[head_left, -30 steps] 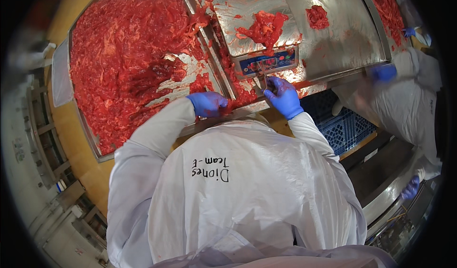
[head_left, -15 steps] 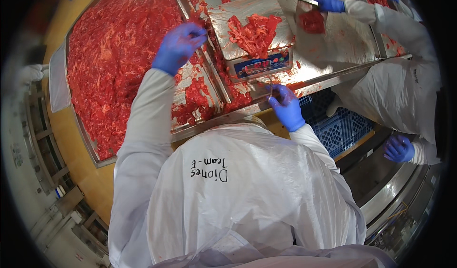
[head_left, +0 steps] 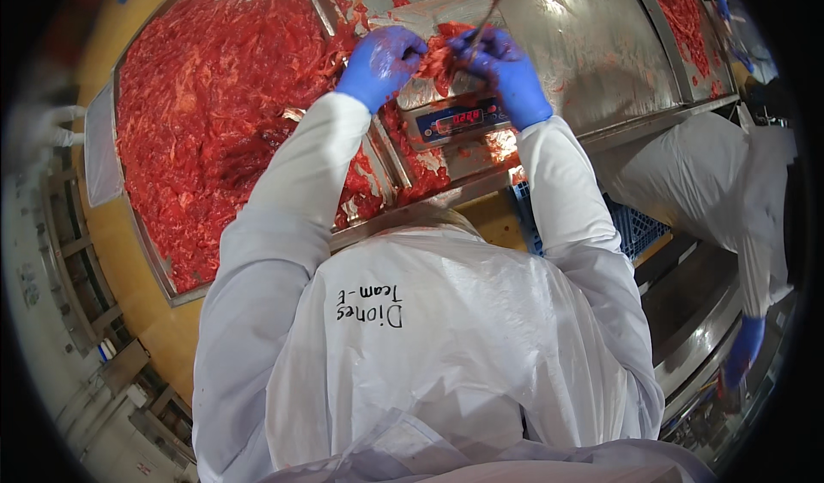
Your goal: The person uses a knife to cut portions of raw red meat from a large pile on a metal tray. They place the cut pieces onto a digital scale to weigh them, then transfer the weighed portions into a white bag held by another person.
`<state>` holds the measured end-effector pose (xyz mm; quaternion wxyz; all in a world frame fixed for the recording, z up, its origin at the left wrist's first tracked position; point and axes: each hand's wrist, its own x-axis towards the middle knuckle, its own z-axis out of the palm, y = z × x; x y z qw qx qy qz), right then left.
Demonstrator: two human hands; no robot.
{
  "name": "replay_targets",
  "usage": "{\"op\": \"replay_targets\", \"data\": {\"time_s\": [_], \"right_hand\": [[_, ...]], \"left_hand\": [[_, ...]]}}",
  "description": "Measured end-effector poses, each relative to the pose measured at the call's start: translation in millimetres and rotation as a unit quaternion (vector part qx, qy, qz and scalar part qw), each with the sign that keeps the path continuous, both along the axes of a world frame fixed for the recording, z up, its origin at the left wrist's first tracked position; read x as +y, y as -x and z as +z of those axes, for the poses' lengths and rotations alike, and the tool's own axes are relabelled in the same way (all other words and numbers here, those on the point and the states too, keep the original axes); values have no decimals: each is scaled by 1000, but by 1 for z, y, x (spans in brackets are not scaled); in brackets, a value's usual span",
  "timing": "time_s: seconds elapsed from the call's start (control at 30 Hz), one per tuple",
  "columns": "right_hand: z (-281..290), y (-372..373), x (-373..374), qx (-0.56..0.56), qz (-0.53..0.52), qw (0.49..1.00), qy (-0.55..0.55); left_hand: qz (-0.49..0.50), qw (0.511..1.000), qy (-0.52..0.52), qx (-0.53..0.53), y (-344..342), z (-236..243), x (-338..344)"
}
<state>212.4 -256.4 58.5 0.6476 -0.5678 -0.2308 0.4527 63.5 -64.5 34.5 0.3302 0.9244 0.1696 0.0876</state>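
My left hand (head_left: pixel 382 64), in a blue glove, is closed at the left side of the meat pile (head_left: pixel 438 58); whatever its fingers grip is hidden. My right hand (head_left: pixel 506 75), also gloved, is closed on a thin metal tool (head_left: pixel 487 12) held over that pile's right side. The meat lies on the steel plate of a scale (head_left: pixel 433 6), whose lit display panel (head_left: pixel 457 121) faces me.
A wide steel tray (head_left: pixel 146 251) of red meat fills the left. Right of the scale is a steel worktop (head_left: pixel 601 45), beside another meat tray (head_left: pixel 678 19). A co-worker (head_left: pixel 687 165) stands at the right, a gloved hand (head_left: pixel 745 350) low. Blue crates (head_left: pixel 639 230) sit below.
Both my hands have moved up to the meat on the scale, the right with the metal tool. The co-worker's arm, seen reaching over the worktop half a second ago, has withdrawn.
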Motion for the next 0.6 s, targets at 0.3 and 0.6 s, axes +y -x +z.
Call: {"op": "replay_targets", "data": {"time_s": [0.3, 0.6], "right_hand": [[-28, 38, -71, 84, 276, 955, 63], [-38, 37, -54, 146, 154, 977, 25]], "left_hand": [[205, 898, 348, -172, 46, -32, -7], [284, 917, 261, -96, 122, -69, 4]]}}
